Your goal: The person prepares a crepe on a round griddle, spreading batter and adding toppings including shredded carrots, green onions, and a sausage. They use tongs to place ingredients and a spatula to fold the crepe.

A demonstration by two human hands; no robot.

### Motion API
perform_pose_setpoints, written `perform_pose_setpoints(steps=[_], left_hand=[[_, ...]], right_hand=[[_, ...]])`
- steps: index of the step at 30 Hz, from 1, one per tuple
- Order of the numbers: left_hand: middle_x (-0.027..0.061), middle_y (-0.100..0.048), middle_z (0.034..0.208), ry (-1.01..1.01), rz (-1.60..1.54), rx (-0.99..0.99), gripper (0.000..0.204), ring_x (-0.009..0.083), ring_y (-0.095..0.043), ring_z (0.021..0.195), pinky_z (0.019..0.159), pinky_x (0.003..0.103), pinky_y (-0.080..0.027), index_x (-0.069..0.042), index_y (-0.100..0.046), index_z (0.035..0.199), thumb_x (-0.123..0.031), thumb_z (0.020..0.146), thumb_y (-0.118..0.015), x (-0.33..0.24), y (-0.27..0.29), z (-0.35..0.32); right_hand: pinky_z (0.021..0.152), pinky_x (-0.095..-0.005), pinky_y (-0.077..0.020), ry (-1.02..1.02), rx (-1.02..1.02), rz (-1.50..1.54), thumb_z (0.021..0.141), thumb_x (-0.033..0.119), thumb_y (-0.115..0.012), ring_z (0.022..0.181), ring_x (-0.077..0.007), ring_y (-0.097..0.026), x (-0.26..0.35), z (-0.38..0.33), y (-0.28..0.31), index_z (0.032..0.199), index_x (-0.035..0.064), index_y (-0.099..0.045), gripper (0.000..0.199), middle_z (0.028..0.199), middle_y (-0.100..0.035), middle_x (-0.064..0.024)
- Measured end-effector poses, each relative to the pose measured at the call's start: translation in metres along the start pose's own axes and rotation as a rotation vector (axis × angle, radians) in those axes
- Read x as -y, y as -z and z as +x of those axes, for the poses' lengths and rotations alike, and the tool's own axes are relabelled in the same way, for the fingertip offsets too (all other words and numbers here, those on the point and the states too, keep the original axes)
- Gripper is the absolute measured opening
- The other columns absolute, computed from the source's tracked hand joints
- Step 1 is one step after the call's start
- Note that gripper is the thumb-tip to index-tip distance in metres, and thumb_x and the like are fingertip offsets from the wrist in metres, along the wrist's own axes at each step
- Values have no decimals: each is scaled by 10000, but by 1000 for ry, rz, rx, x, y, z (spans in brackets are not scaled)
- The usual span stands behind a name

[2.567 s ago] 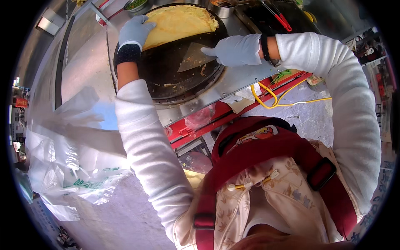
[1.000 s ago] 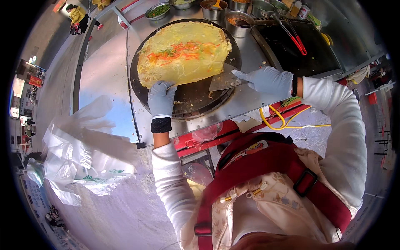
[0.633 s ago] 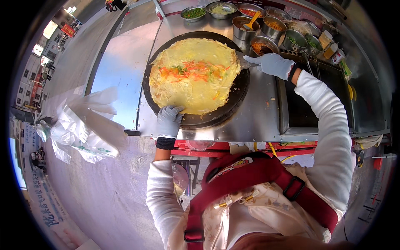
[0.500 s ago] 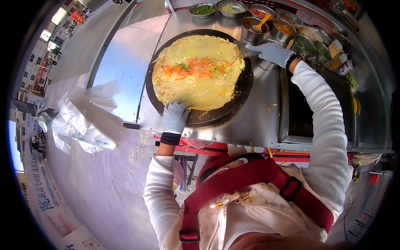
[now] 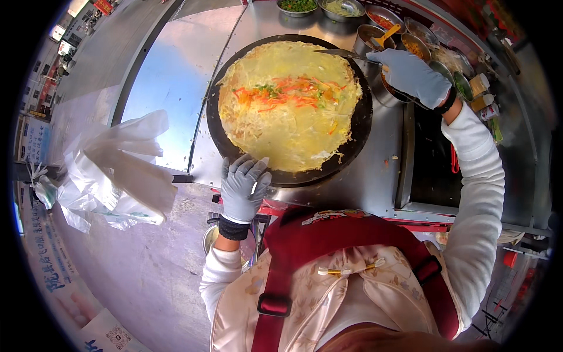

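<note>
A large yellow crepe (image 5: 316, 132) lies flat on a round black griddle (image 5: 358, 138). Across its middle runs a band of shredded carrot (image 5: 281, 94) with bits of green. My right hand (image 5: 413, 76), in a pale glove, is closed round a metal spatula (image 5: 340, 53), whose thin blade reaches over the crepe's far right edge. At the griddle's near left rim is my gloved left hand (image 5: 244, 185), its fingers stretched out and slightly apart, fingertips close to the crepe's edge. Whether they touch the crepe I cannot tell.
Metal bowls of chopped greens (image 5: 298, 6) and shreds (image 5: 342, 8) line the far side. A sauce pot (image 5: 375, 38) holds a yellow-handled brush (image 5: 388, 35). White plastic bags (image 5: 123, 170) hang at the left. A dark recessed tray (image 5: 431, 170) lies right of the griddle.
My left hand has drawn back from the crepe's near edge, and its fingers have spread. My right hand has turned the spatula from flat to nearly edge-on. The view has shifted slightly.
</note>
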State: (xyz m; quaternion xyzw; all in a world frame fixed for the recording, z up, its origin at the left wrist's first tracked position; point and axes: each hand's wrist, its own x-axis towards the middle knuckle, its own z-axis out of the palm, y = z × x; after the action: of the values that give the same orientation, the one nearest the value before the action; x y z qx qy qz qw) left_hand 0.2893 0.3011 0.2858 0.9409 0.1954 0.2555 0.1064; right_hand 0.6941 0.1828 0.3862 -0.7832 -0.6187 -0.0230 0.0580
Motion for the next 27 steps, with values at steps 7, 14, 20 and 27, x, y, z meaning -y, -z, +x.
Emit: perform_pose_setpoints(steps=[7,14,20,27], left_hand=[[29,-600,962,28,-81,-69,285,251,-531,1053,1007,487,-286,-162,-629,1082,-232,806,-634,18,-6,1],[15,-600,950,33,-170,-117,251,237,-527,1058,1014,481,-274,-160,-645,1043,-244,807,-620,16,-16,-13],[12,-605,991,30,-241,-193,220,242,-511,1094,1028,502,-243,-169,-623,1030,-261,832,-595,7,-22,-32],[27,-613,1050,73,-163,-12,314,252,-485,1129,1053,554,-176,-171,-616,1094,-335,830,-579,-10,-26,-28]], right_hand=[[659,-360,-476,248,-159,-330,735,182,-673,745,-287,-607,62,42,20,909,65,-618,217,790,-608,-108],[536,-410,-472,222,57,-479,604,192,-730,592,-341,-595,108,119,29,688,27,-671,194,650,-605,-162],[617,-307,-449,-41,50,494,669,250,-715,672,-212,-592,72,128,41,809,29,-683,264,741,-656,-112],[658,-319,-427,-199,-68,657,761,346,-666,689,-215,-551,78,101,-14,806,24,-630,327,739,-611,-111]])
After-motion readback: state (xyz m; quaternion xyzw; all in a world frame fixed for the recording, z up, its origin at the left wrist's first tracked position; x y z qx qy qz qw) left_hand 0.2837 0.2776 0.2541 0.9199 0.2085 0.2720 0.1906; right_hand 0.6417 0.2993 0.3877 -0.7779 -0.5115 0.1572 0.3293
